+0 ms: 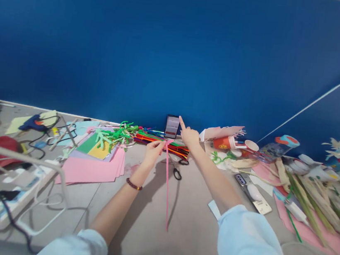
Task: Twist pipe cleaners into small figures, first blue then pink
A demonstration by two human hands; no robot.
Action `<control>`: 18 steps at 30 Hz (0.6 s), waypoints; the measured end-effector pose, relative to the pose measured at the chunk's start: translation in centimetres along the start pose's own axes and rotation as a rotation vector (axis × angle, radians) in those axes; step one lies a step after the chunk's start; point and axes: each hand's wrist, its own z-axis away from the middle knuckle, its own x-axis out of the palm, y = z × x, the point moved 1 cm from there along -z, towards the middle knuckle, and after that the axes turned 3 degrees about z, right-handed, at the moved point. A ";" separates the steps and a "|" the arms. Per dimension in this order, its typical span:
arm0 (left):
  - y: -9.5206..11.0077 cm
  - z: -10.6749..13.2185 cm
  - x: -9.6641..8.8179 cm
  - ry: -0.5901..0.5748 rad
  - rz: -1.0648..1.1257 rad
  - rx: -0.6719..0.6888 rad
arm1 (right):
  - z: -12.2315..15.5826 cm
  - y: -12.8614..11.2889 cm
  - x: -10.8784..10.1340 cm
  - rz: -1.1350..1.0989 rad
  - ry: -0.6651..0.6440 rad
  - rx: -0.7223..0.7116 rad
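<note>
Pinched in the fingertips of my left hand [153, 150] is a pink pipe cleaner [168, 181], its long end hanging down toward me and its top looped or bunched at my fingers. My right hand [190, 136] stretches its index finger to the right edge of a smartphone [171, 127] that stands upright against the blue wall with its screen lit. The other fingers are partly curled, and I see nothing in them. Behind my left hand lies a bundle of coloured pipe cleaners [146, 138]. Black-handled scissors [177, 173] lie just in front of the bundle.
Pink paper sheets [92, 171] and green pipe-cleaner shapes [115, 137] lie on the left, near a glue gun [34, 123] and a power strip [18, 197] with loose cables. Paper cups [224, 142], another phone [248, 188] and dried husks [310, 200] crowd the right.
</note>
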 end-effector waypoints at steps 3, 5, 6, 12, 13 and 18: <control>0.0 0.1 -0.1 0.027 -0.021 0.028 | 1.4 -1.0 -1.7 -0.274 0.096 0.073; 0.0 0.1 -0.1 0.047 -0.031 0.057 | 3.0 -1.9 -2.1 -0.579 0.081 0.149; -0.1 0.1 -0.1 0.059 -0.033 0.071 | 3.9 -2.4 -2.1 -0.770 0.032 0.202; -0.5 0.0 0.3 0.106 -0.052 0.114 | 8.4 -4.9 -1.1 -1.353 -0.224 0.317; -0.5 0.1 0.4 0.097 -0.057 0.123 | 8.7 -5.1 -1.0 -1.411 -0.246 0.323; 0.0 0.5 0.6 0.012 -0.047 0.102 | 9.0 -5.0 -1.1 -1.516 -0.233 0.340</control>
